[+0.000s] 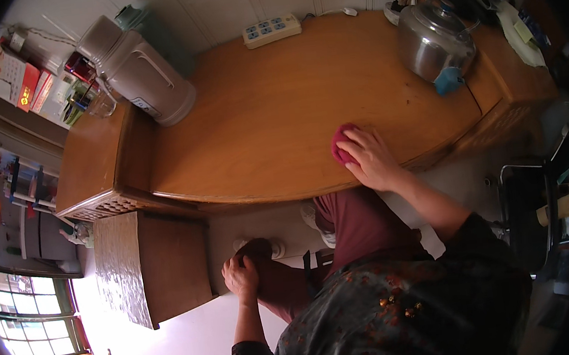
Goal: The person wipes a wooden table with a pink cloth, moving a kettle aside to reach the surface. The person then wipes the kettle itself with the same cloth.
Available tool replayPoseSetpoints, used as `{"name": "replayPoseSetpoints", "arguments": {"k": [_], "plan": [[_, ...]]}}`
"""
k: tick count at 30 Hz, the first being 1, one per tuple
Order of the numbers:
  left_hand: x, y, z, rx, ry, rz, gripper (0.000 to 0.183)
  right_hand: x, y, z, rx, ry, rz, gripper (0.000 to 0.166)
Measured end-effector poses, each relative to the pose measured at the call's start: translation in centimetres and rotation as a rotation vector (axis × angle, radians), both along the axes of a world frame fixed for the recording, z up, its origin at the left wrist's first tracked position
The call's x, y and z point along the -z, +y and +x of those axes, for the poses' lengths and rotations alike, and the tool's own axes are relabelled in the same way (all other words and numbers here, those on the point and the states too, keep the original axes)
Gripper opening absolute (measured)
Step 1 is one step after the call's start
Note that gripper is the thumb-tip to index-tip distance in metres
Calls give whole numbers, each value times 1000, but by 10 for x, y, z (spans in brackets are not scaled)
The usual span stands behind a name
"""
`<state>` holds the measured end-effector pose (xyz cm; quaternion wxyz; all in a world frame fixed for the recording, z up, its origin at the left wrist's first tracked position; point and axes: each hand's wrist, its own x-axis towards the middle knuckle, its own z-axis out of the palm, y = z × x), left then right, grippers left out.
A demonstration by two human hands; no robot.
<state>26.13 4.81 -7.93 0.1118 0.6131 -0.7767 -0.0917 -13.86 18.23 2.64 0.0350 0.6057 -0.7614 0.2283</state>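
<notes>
My right hand (372,156) holds a bunched dark pink cloth (341,146) against the top of a wooden desk (259,123), near its curved front edge. The fingers lie over the cloth's right side. My left hand (241,276) rests on my left knee, below the desk edge, with no object visible in it. A metal kettle (431,43) stands at the back right of the desktop, with a blue cloth-like piece (449,80) by its lower front. Small dark marks show on the wood in front of the kettle.
A large thermos jug (143,75) stands at the back left, with a green flask (161,40) behind it. A power strip (272,31) lies by the wall. A glass mug (102,103) sits on the raised left section. A wooden cabinet (175,265) stands below left, a black chair (527,215) at right.
</notes>
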Motion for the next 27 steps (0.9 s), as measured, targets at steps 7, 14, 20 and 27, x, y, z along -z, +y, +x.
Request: {"name": "replayPoseSetpoints", "arguments": {"k": [7,14,20,27], "plan": [[-3,-4,-15,20,-38,-7,23,11,-126,-97,141,27,76,46],[-5,-9,-20,35,-35,15,19,12,-244,-147,358,-47,156,47],[-3,-13,-16,50,-8,58,18,11,-308,-150,307,-61,128,44],[-10,-14,-17,80,42,48,14,19,-360,-109,106,-9,110,43]]}}
